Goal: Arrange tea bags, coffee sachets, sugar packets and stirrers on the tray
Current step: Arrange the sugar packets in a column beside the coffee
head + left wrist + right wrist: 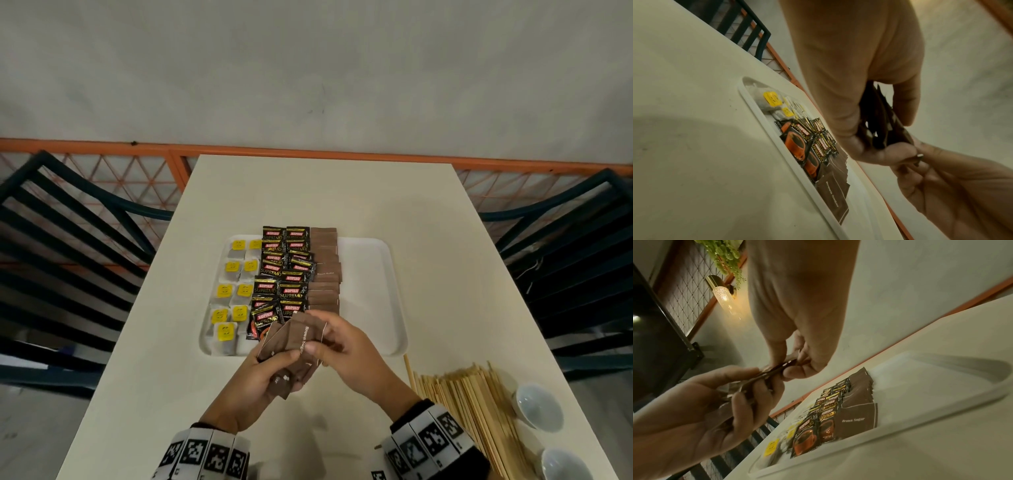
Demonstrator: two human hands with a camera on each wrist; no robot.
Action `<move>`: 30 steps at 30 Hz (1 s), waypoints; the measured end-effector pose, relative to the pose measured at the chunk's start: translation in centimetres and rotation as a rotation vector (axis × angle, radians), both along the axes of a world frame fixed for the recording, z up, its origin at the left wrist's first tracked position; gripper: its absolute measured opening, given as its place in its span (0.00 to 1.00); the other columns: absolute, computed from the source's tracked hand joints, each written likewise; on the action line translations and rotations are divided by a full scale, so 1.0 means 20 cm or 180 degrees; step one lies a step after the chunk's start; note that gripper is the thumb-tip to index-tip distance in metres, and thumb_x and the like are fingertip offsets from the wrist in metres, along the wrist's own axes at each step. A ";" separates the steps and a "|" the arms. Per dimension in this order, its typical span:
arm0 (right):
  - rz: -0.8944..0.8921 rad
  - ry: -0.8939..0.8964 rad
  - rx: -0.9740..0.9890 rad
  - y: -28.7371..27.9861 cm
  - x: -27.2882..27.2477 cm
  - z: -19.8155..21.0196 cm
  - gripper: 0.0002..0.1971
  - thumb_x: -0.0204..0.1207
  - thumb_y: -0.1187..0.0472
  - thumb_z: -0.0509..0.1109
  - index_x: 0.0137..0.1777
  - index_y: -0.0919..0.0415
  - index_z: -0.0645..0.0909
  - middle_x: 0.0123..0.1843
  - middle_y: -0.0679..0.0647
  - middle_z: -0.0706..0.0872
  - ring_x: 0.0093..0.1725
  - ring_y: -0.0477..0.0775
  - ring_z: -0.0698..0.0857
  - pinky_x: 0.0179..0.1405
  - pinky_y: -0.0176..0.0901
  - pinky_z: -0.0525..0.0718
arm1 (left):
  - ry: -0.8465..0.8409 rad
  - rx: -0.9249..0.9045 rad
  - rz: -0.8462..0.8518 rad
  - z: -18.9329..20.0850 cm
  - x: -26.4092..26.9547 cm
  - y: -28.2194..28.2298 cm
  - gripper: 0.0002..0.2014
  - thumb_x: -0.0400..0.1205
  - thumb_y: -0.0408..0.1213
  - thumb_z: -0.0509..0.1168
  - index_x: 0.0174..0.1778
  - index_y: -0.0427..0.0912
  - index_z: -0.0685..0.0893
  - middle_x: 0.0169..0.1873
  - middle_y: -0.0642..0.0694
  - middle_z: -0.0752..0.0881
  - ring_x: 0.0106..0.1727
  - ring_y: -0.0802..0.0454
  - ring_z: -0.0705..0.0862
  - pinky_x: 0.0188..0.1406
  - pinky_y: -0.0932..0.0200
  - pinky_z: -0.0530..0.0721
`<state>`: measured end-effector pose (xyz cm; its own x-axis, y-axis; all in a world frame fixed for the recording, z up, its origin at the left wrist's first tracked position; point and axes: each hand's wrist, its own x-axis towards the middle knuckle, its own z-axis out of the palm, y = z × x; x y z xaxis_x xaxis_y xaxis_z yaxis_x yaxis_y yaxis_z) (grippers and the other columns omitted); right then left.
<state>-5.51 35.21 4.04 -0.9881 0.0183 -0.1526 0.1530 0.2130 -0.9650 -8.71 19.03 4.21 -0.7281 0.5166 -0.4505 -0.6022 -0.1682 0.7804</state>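
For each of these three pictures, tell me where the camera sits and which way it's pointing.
Head: worn high, looking down at the table, tray and both hands.
Left wrist: looks along the left hand gripping sugar packets.
Right wrist: looks along the right hand pinching one packet.
All views share the coffee sachets on the tray.

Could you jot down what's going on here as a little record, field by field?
tray: white, on the table
tea bags: left side of the tray, yellow tags
coffee sachets: middle columns
sugar packets on tray: brown column beside the coffee
left hand: holds a fan of brown sugar packets
right hand: pinches one packet from that fan
stirrers: wooden, off the tray, on the table
bowls: two, beside the stirrers
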 end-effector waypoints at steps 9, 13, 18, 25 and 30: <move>-0.1194 -0.0370 -0.0802 0.15 -0.04 -0.02 0.15 0.73 0.74 0.69 0.53 0.54 0.75 0.37 0.52 0.84 0.39 0.54 0.85 0.39 0.45 0.87 | 0.0047 -0.0364 0.0240 -0.05 0.00 -0.05 0.08 0.79 0.21 0.62 0.49 0.35 0.82 0.27 0.43 0.86 0.24 0.51 0.82 0.22 0.61 0.80; -0.1018 -0.0189 0.0207 0.23 -0.08 -0.09 0.11 0.74 0.72 0.68 0.47 0.56 0.84 0.41 0.51 0.87 0.39 0.46 0.84 0.37 0.23 0.78 | -0.0082 -0.0458 0.0404 -0.07 -0.01 -0.09 0.11 0.79 0.22 0.63 0.54 0.35 0.82 0.32 0.39 0.87 0.25 0.50 0.84 0.21 0.62 0.81; -0.0231 -0.0286 0.1184 0.20 -0.14 -0.15 0.12 0.76 0.66 0.68 0.57 0.59 0.86 0.50 0.46 0.87 0.47 0.40 0.82 0.43 0.17 0.73 | -0.0069 -0.0478 0.0402 -0.09 0.00 -0.11 0.13 0.79 0.23 0.63 0.59 0.35 0.81 0.32 0.40 0.88 0.25 0.48 0.84 0.24 0.61 0.82; 0.0270 -0.0266 0.1715 0.14 -0.19 -0.22 0.10 0.75 0.65 0.70 0.55 0.62 0.87 0.54 0.56 0.87 0.53 0.50 0.82 0.54 0.33 0.77 | -0.0085 -0.0522 0.0430 -0.11 0.00 -0.12 0.15 0.78 0.23 0.64 0.61 0.36 0.80 0.32 0.40 0.89 0.26 0.49 0.85 0.24 0.62 0.82; 0.0304 -0.0120 0.2124 0.13 -0.20 -0.25 0.12 0.74 0.61 0.71 0.58 0.58 0.83 0.54 0.51 0.79 0.58 0.50 0.74 0.58 0.37 0.73 | -0.0093 -0.0498 0.0395 -0.11 -0.01 -0.11 0.14 0.78 0.22 0.64 0.59 0.33 0.81 0.33 0.39 0.88 0.26 0.50 0.85 0.23 0.62 0.82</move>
